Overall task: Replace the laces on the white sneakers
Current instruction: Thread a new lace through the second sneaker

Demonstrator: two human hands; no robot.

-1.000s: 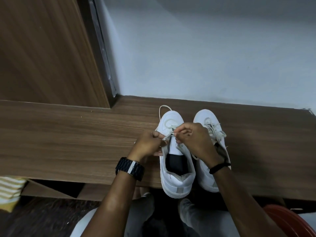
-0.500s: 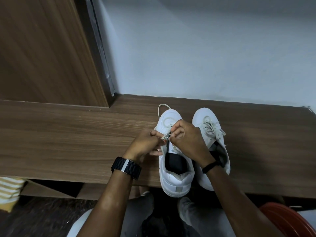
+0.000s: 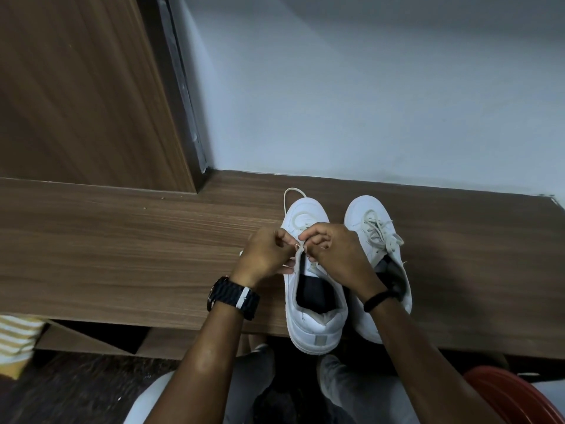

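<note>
Two white sneakers stand side by side on a wooden bench (image 3: 122,255), toes toward the wall. Over the left sneaker (image 3: 315,319), my left hand (image 3: 266,255) and my right hand (image 3: 336,255) meet above its eyelets. Each hand pinches the cream lace (image 3: 301,247) near the upper eyelets. A loop of that lace (image 3: 287,194) lies past the toe. The right sneaker (image 3: 363,209) is laced with a cream lace (image 3: 379,231); my right wrist hides part of its opening.
A white wall rises behind the bench and a wooden panel (image 3: 76,87) stands at the left. A red round object (image 3: 513,396) sits at the lower right. Striped cloth (image 3: 15,338) shows at the lower left. My knees are below the bench edge.
Both hands have shifted slightly toward the toe of the left sneaker and closed in together on the lace. The sneakers have stayed in place.
</note>
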